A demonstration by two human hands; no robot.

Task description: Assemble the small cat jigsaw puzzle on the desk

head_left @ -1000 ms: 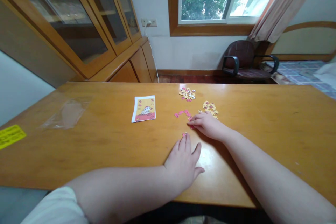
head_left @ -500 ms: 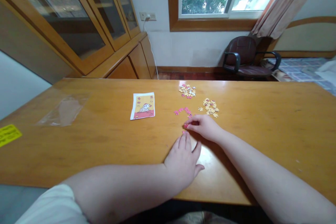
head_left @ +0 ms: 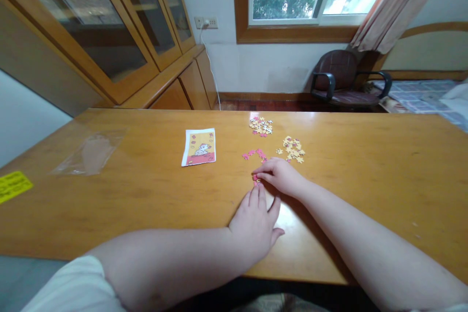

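Observation:
My left hand [head_left: 254,222] lies flat on the table with its fingers apart, fingertips touching a small pink puzzle piece [head_left: 256,184]. Just beyond it, my right hand [head_left: 280,174] pinches a pink jigsaw piece [head_left: 255,177] against the tabletop, right beside the one under my left fingertips. Whether the two pieces are joined I cannot tell. Loose pink pieces [head_left: 251,152] lie a little farther off. A pile of yellow pieces [head_left: 292,148] sits beyond my right hand, and a mixed pile [head_left: 261,126] is near the far edge.
A picture card [head_left: 199,147] with a white animal on yellow and pink lies left of the pieces. Farther left are a clear plastic bag [head_left: 91,155] and a yellow label [head_left: 14,186] on the wooden table [head_left: 146,195]. An office chair [head_left: 340,78] stands beyond the far edge.
My right hand has moved slightly left, bringing its pink piece up against the one at my left fingertips. My left hand has stayed in place.

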